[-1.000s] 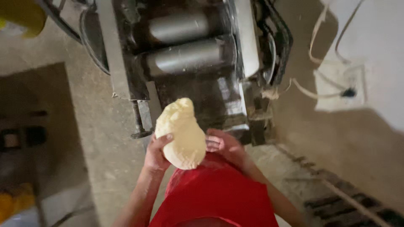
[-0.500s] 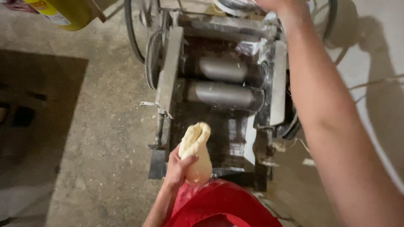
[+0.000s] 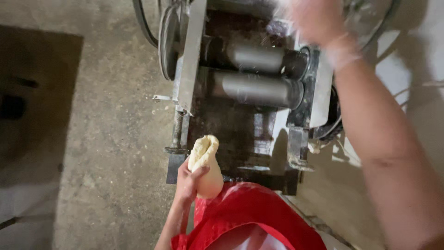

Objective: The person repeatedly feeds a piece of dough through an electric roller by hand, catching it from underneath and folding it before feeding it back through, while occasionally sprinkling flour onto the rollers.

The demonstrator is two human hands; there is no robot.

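Head view, looking straight down. Nearest, at the lower centre of the frame: red garment [image 3: 249,213] on the person's front. Just above it, lower centre-left, the left hand [image 3: 188,181] is closed around a pale, elongated lump of dough [image 3: 206,164]; thumb across the front of the lump, fingers behind it. Dough is held upright, tip pointing toward the machine, in the air just in front of the machine's dark front edge.

Middle of the frame: rolling machine [image 3: 245,92], dark metal frame with light side plates. Two steel rollers lie side by side across it; lower roller [image 3: 256,89] at centre, upper roller [image 3: 254,58] just beyond it. Pale dust shows on the frame.

Right side: the right arm reaches from the lower right corner to the top of the frame. Right hand [image 3: 314,18] is at the upper centre-right, over the far end of the machine, blurred; cannot tell whether it grips anything.

Left and around: rough concrete floor [image 3: 115,139].
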